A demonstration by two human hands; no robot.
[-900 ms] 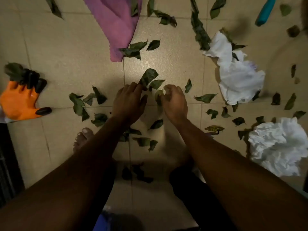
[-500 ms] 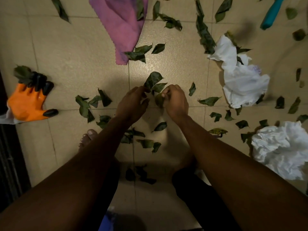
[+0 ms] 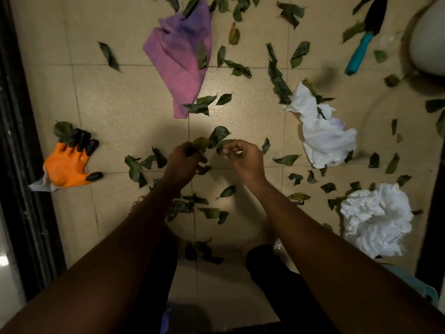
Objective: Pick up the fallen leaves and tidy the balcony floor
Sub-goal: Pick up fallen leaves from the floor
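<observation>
Gripping a few leaves (image 3: 201,143), the left hand (image 3: 185,161) hovers just beside the right hand (image 3: 244,159), which pinches a single leaf (image 3: 226,142).

One head-worn wide-angle view, almost straight down, near above the tiled floor (image 3: 125,112).

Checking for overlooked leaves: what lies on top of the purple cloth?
On the purple cloth a dark leaf lies near its right edge; a second leaf overlaps its top edge. Anything beneath it is hidden.
</observation>
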